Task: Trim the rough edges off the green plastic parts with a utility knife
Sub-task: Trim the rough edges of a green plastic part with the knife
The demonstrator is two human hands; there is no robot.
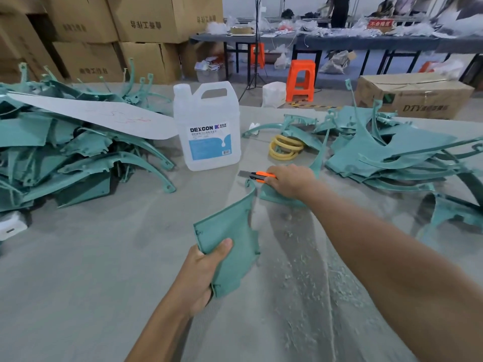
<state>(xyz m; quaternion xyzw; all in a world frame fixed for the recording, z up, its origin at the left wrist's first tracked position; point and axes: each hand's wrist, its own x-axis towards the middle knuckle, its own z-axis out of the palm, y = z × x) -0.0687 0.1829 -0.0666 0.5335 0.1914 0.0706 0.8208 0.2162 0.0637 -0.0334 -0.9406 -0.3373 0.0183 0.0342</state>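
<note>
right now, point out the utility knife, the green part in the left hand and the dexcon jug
utility knife (260,176): head view, on its orange handle
held green plastic part (230,231): head view, middle of its flat panel
DEXCON jug (207,149): head view, on its blue label

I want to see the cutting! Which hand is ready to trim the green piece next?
Probably the right hand: it grips the orange utility knife, blade out, just past the green part. The left hand is busy holding that part by its near end.
</note>
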